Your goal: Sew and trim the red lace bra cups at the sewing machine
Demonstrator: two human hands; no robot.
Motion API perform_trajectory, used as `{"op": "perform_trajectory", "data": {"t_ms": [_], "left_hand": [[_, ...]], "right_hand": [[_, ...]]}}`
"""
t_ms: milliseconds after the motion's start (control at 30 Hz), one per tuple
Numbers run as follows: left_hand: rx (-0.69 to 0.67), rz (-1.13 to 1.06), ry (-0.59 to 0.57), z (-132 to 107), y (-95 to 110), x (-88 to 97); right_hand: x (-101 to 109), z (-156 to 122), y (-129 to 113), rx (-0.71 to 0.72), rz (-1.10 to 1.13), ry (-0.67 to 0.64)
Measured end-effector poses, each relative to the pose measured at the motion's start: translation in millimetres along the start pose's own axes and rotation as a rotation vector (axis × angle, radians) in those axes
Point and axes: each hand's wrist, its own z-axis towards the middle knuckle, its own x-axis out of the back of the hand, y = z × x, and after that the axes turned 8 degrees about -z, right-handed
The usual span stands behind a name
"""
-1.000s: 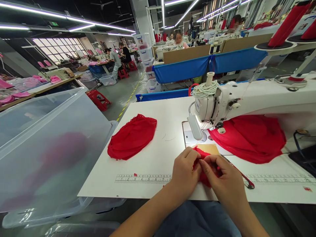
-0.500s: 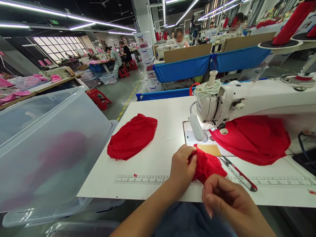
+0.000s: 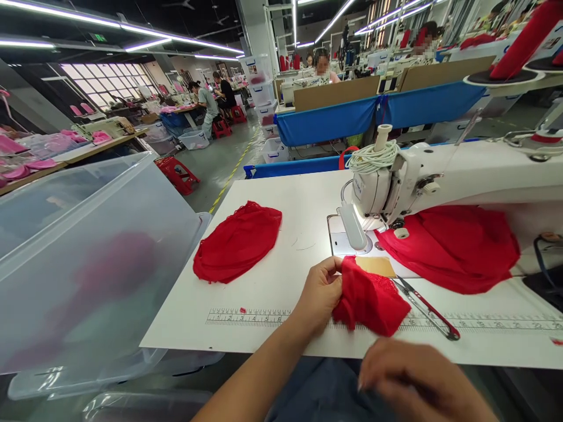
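My left hand (image 3: 320,293) pinches the left edge of a small red lace-trimmed fabric piece (image 3: 373,302), which lies over the printed ruler (image 3: 250,317) near the table's front edge. Below and to the right, my right hand (image 3: 417,375) is apart from the cloth, its fingers curled and smeared by motion; whether anything is in it I cannot tell. Thread snips (image 3: 428,308) with a red handle rest just right of the cloth. A tan card-like plate (image 3: 376,266) lies behind it, in front of the sewing machine (image 3: 373,193).
A red fabric bundle (image 3: 240,240) lies on the table's left, and a larger red pile (image 3: 461,249) sits under the machine arm. Translucent plastic bins (image 3: 88,264) crowd the left side. A red thread cone (image 3: 521,44) stands upper right. Other people sit at machines farther back.
My right hand has drawn away from the red fabric, down and to the right. The cloth now lies spread wider, with my left hand still on it.
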Motion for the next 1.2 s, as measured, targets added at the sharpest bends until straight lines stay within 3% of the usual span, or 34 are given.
{"op": "perform_trajectory", "data": {"t_ms": [100, 133, 200, 300, 500, 600, 700, 767, 867, 933, 1000, 1133, 1200], "left_hand": [[-0.001, -0.006, 0.003, -8, -1, -8.5], [-0.024, 0.007, 0.004, -11, 0, -11.7], [-0.106, 0.038, 0.000, -18, 2, -16.9], [-0.249, 0.156, 0.015, -28, 5, -20.0], [-0.613, 0.557, 0.096, -35, 5, -14.1], [-0.753, 0.671, 0.108, -32, 1, -11.7], [-0.817, 0.741, 0.100, -29, -5, -10.4], [-0.850, 0.774, 0.089, -28, -8, -9.6], [-0.885, 0.800, 0.041, -29, -10, -8.2], [-0.851, 0.783, 0.007, -30, -7, -7.7], [-0.735, 0.727, -0.005, -30, -1, -7.5], [-0.240, 0.444, -0.057, -28, 10, -6.9], [-0.058, 0.264, -0.068, -27, 12, -6.7]], "right_hand": [[5, 13, 1, -0.035, -0.140, 0.508], [4, 19, 2, 0.013, -0.209, 0.625], [-1, 28, 2, 0.175, -0.336, 0.730], [-7, 34, 1, 0.356, -0.432, 0.776], [-5, 33, 1, 0.540, -0.503, 0.775], [-8, 31, 3, 0.359, -0.356, 0.819], [-14, 30, 4, 0.144, -0.030, 0.680], [-16, 31, 4, 0.106, 0.067, 0.616], [-15, 33, 4, 0.143, 0.017, 0.683], [-11, 35, 5, 0.148, 0.033, 0.689], [-7, 36, 6, 0.101, 0.146, 0.655], [1, 39, 8, -0.047, 0.486, 0.525], [3, 40, 8, -0.102, 0.564, 0.427]]}}
